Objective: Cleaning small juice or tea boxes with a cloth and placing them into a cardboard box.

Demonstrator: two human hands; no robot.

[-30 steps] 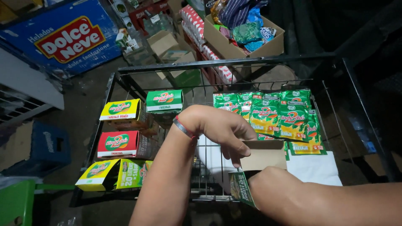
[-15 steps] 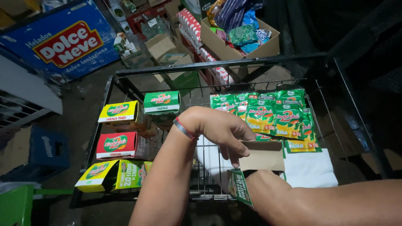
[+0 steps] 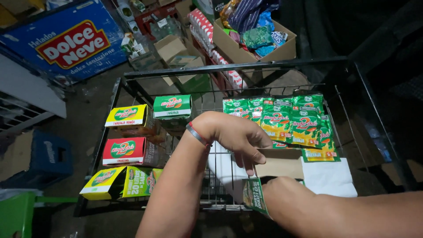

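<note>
Both hands [image 3: 240, 139] on open carton [image 3: 278, 164]

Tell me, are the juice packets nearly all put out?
Partly. A row of green sachets already lies on the wire rack. The left hand and right hand work at an open carton. Four closed boxes remain beside it.

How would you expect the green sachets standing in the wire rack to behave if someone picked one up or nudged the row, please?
The green sachets look thin and flat, so probably floppy and light. They lean overlapping in a row on the wire rack, so a push would likely topple several. Their glossy film may be slippery.
</note>
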